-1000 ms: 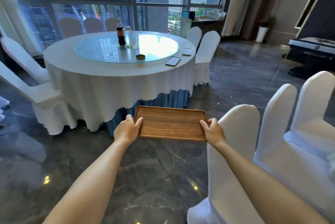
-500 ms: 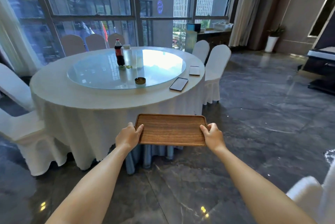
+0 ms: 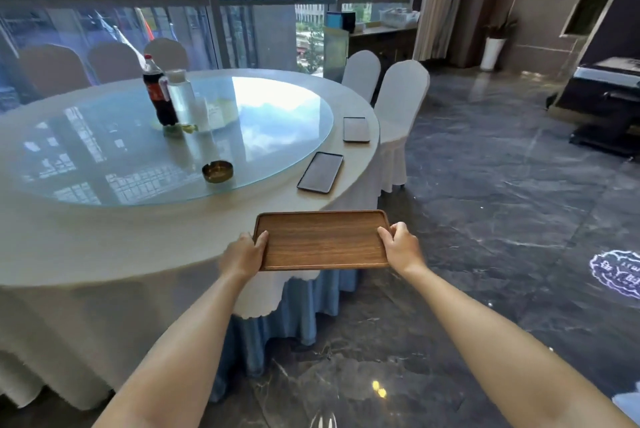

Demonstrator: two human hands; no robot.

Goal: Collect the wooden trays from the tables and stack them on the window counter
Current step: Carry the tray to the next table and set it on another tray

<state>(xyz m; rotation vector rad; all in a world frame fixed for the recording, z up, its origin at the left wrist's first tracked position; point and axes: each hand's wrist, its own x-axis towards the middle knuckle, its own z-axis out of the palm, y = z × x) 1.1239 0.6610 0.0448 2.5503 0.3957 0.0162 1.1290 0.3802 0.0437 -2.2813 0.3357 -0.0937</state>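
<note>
I hold a rectangular wooden tray (image 3: pixel 322 240) level in front of me, over the near right edge of a round table (image 3: pixel 104 237). My left hand (image 3: pixel 244 254) grips its left short side and my right hand (image 3: pixel 401 247) grips its right short side, thumbs on the rim. The tray carries nothing. The window counter (image 3: pixel 381 30) stands far back by the glass, right of the table, with a box and a white basket on it.
The table has a white cloth, a glass turntable (image 3: pixel 166 140), a cola bottle (image 3: pixel 157 95), a clear bottle, a brass ashtray (image 3: pixel 217 171) and two phones (image 3: pixel 320 171). White-covered chairs (image 3: pixel 398 108) stand at its right. Dark marble floor (image 3: pixel 502 202) stretches right toward a black stand.
I have walked closer to the round table, which now fills the left of the view. The tray stays held in both hands. The near white chairs have dropped out of view.
</note>
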